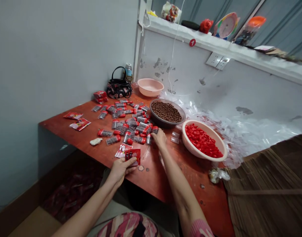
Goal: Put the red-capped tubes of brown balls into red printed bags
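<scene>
My left hand (121, 168) is closed on a small red printed packet (133, 155) at the front edge of the red-brown table (165, 177). My right hand (158, 137) reaches forward with its fingers curled into a pile of small clear tubes with red caps (131, 123); what the fingers hold is hidden. A dark bowl of brown beads (167, 113) stands just behind that hand. A pink bowl of red caps (204, 140) sits to its right. Two empty clear tubes (175, 137) lie between the hand and the pink bowl.
Red packets (78, 121) lie at the table's left. An empty pink bowl (150, 87) and a black handbag (119, 87) stand at the back. Clear plastic bags (239, 131) heap along the wall. A crumpled wrapper (218, 173) lies front right. Clutter fills the shelf above.
</scene>
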`<action>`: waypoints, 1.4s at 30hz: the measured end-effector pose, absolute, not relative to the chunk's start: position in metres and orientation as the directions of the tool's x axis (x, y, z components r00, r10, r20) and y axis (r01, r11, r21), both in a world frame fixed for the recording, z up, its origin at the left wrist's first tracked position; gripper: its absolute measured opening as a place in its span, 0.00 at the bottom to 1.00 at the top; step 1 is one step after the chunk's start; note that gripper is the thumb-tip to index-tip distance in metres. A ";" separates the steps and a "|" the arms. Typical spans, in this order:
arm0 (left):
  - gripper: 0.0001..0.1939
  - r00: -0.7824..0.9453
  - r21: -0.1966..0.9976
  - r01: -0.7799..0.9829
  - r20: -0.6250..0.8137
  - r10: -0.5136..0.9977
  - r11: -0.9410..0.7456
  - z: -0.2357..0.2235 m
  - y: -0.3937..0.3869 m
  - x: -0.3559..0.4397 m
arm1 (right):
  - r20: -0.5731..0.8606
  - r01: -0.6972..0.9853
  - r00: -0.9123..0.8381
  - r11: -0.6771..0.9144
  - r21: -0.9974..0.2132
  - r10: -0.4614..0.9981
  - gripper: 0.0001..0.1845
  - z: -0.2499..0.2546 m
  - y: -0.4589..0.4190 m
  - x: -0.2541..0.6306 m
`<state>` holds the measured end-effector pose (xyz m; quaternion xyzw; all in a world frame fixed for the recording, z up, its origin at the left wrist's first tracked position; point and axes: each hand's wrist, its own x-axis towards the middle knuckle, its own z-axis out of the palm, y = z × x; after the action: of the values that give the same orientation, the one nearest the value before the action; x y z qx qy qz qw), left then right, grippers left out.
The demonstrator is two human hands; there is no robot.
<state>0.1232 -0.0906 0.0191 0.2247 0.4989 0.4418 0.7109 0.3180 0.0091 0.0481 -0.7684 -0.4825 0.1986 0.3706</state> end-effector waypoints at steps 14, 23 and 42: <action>0.11 0.264 0.786 -0.414 -0.378 0.887 0.458 0.017 -0.090 0.142 | -0.037 -0.060 0.081 -0.032 -0.998 0.996 0.09 0.036 -0.102 0.278; 0.11 0.281 0.836 -0.373 -0.311 0.908 0.402 0.026 -0.090 0.127 | -0.045 -0.084 0.046 -0.041 -0.996 0.998 0.08 0.038 -0.094 0.278; 0.08 0.144 0.721 -0.469 -0.507 0.850 0.510 0.019 -0.079 0.124 | 0.214 0.620 0.182 0.057 -0.782 0.960 0.09 0.030 -0.118 0.298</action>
<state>0.1245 -0.0793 0.0194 0.2014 0.4729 0.4521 0.7290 0.2982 -0.1180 0.0305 -0.6537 -0.6043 0.2099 0.4042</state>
